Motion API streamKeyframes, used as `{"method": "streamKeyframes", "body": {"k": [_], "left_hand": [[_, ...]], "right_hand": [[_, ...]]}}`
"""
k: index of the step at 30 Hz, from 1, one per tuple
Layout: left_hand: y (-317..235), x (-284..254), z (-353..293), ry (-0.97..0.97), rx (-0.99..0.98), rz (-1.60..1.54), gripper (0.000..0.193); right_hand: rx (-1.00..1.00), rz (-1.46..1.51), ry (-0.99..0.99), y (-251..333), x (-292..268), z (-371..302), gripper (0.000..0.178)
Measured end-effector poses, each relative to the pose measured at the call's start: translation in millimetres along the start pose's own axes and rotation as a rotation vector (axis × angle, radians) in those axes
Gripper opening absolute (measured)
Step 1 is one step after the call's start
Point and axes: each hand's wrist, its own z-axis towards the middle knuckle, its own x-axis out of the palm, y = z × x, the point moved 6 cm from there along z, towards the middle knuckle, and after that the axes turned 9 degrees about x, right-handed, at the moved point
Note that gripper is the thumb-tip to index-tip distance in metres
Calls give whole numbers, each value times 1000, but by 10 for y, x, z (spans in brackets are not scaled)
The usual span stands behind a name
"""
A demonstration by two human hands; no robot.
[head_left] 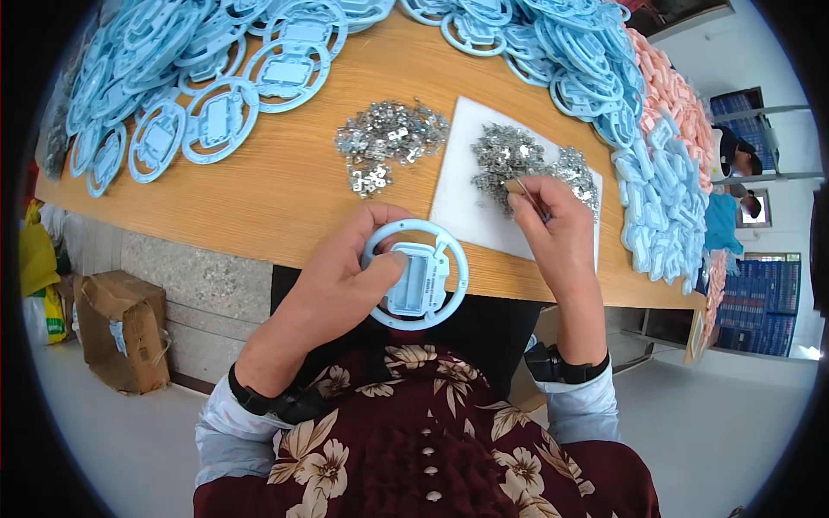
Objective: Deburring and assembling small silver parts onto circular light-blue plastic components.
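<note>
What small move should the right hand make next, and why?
Probably lift one metal piece from the pile on the white sheet: the right hand is at that pile, pinching something thin, while the left hand holds a blue ring with its hollow facing up.

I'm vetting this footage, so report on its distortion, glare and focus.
Head view: the table's near edge bends and black fills the corners; head view again: light glints off the metal bits; same head view: the blue wheel in the left hand looks fairly sharp, but the small piece in the right hand is too tiny to identify.
</note>
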Motion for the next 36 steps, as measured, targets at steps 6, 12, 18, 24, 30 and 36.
{"method": "streamKeyframes", "body": {"k": [6,12,18,24,30,36], "left_hand": [[9,108,93,29,16,64,35],[7,176,168,-3,14,61,38],[5,207,173,-16,9,37,36],[-5,265,218,16,-45,56,24],[-90,450,373,52,62,199,17],[-150,426,394,140,182,507,15]], "right_hand": [[-62,69,8,-212,34,-150,17],[-333,-253,-24,142,202,-56,11],[-422,-358,22,156,223,12,14],[-86,341,195,-50,224,33,10],[205,911,379,-11,361,-155,13],[77,615,397,-42,275,-145,13]]}}
